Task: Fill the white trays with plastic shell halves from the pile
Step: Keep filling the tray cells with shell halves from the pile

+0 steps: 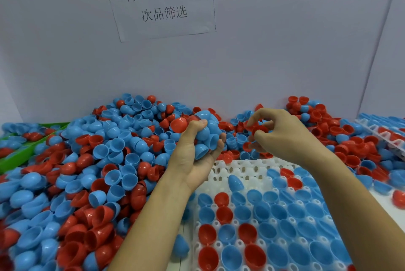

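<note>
A big pile of red and blue plastic shell halves [105, 161] covers the table from the left to the back wall. My left hand [192, 156] is raised above the pile's edge and grips a handful of shell halves [206, 132], mostly blue with a red one. My right hand [282, 137] is just to its right and pinches a red shell half [259, 128] between thumb and fingers. Below both hands lies a white tray [241, 168]; its near rows hold blue and red halves, its far rows show bare sockets. One blue half [235, 180] lies tilted on the tray.
A second filled white tray [385, 132] sits at the far right. Green bins [19, 154] are half buried at the left. A paper sign [160, 1] hangs on the grey back wall. Loose halves lie right of the tray.
</note>
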